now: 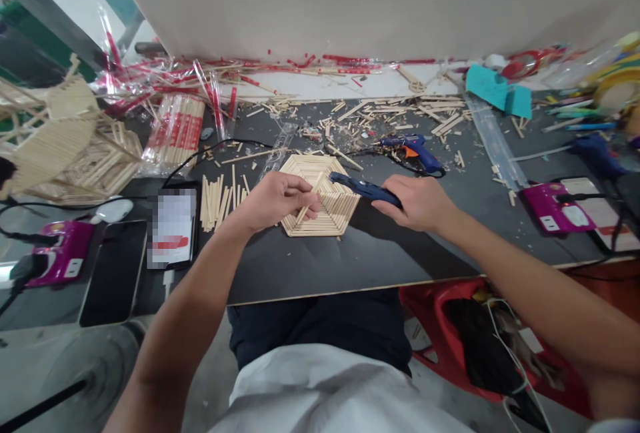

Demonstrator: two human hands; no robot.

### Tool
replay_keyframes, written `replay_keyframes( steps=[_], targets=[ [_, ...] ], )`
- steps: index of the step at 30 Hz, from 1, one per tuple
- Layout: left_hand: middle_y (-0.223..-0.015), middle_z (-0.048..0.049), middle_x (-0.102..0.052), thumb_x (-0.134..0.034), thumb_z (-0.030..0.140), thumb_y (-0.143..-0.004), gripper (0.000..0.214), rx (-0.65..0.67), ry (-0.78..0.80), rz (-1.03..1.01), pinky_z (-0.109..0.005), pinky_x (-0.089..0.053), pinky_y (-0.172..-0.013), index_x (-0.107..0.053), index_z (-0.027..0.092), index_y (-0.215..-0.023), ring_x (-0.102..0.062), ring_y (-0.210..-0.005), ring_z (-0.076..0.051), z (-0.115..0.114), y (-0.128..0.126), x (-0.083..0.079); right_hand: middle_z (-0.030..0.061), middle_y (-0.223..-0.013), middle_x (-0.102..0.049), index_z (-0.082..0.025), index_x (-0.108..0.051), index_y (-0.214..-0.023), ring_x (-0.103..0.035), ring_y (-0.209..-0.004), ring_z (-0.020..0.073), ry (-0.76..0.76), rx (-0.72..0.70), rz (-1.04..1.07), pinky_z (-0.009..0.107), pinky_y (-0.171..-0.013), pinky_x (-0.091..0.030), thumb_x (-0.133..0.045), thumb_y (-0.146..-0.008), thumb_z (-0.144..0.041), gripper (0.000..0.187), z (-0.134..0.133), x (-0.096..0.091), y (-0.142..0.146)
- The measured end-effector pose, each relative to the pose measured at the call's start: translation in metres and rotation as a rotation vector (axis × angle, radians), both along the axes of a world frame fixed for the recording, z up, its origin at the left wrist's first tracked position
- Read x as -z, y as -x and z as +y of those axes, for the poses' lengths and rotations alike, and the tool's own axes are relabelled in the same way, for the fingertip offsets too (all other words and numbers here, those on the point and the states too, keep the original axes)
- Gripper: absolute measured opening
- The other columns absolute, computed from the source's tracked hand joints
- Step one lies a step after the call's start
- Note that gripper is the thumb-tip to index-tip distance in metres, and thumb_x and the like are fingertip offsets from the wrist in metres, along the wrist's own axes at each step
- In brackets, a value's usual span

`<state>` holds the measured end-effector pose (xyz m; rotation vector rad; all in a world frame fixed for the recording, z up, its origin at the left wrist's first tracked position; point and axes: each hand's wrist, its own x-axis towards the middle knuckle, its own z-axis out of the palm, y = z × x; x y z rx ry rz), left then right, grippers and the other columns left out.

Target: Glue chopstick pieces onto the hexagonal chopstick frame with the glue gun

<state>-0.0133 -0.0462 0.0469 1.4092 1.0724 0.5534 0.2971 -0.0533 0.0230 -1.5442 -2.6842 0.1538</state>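
Sitting left on the tabletop (300, 269): loose sticks (218, 203), near the left hand (281, 199), likely for easy reach. That hand pinches one tilted stick (317, 184) over the central hexagon (320, 230), perhaps to suit the pliers (365, 189). And the right hand (414, 202), wrapped round their handles! Beyond it lies the glue gun (424, 156), seemingly parked clear.

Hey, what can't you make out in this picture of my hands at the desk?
Head view: part of the hexagonal stick panel, covered by the left hand.
Head view: the grip end of the dark blue tool, wrapped by the right hand.
Head view: most of the lit phone screen, lost in pixelation.
Head view: the rest of the stick structure, cut off by the left edge.
Head view: marks on the red-banded packet, too small.
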Motion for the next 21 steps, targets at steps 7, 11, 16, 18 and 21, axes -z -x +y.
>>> replay_keyframes(
  steps=[7,11,16,18,21],
  targets=[
    [-0.087,-0.0084,-0.078,-0.068,0.032,-0.091,0.018,-0.278,-0.408,0.225,-0.028,-0.052,-0.078,-0.075,0.017,-0.090,-0.071,-0.081,-0.018,0.008,0.006,0.011,0.0199,-0.108,-0.070,-0.014,-0.067,-0.114,-0.066,-0.100,0.0361,-0.081,0.309,-0.041,0.042,-0.081,-0.046,-0.036,-0.099,-0.064,0.061,-0.031,0.007,-0.030],
    [-0.077,-0.0072,-0.072,-0.064,0.030,-0.092,0.016,-0.335,-0.538,0.494,-0.033,-0.046,-0.082,-0.075,0.020,-0.086,-0.065,-0.078,-0.021,0.010,0.008,0.011,0.0266,-0.109,-0.066,-0.005,-0.061,-0.127,-0.063,-0.106,0.0427,-0.143,0.477,-0.120,0.049,-0.089,-0.047,-0.033,-0.100,-0.063,0.070,-0.048,0.012,-0.045],
    [-0.064,-0.0089,-0.058,-0.069,0.026,-0.084,0.023,-0.486,-0.474,0.657,-0.039,-0.043,-0.085,-0.062,0.022,-0.063,-0.063,-0.098,-0.033,0.008,0.023,0.009,0.0330,-0.118,-0.062,0.001,-0.055,-0.135,-0.060,-0.109,0.0479,-0.150,0.547,-0.196,0.056,-0.092,-0.046,-0.029,-0.100,-0.061,0.076,-0.067,0.016,-0.054],
    [-0.063,-0.0101,-0.055,-0.071,0.026,-0.082,0.029,-0.551,-0.482,0.683,-0.043,-0.043,-0.086,-0.055,0.023,-0.058,-0.061,-0.104,-0.037,0.007,0.037,0.014,0.0352,-0.121,-0.060,0.004,-0.052,-0.138,-0.060,-0.111,0.0496,-0.137,0.575,-0.206,0.057,-0.093,-0.046,-0.028,-0.101,-0.060,0.078,-0.072,0.015,-0.053],
    [-0.059,-0.0112,-0.052,-0.075,0.027,-0.077,0.043,-0.599,-0.540,0.665,-0.046,-0.042,-0.084,-0.041,0.023,-0.051,-0.059,-0.114,-0.042,0.007,0.057,0.021,0.0373,-0.124,-0.059,0.006,-0.045,-0.143,-0.059,-0.114,0.0512,-0.137,0.584,-0.217,0.059,-0.093,-0.047,-0.028,-0.102,-0.057,0.077,-0.077,0.013,-0.051]
  ],
)
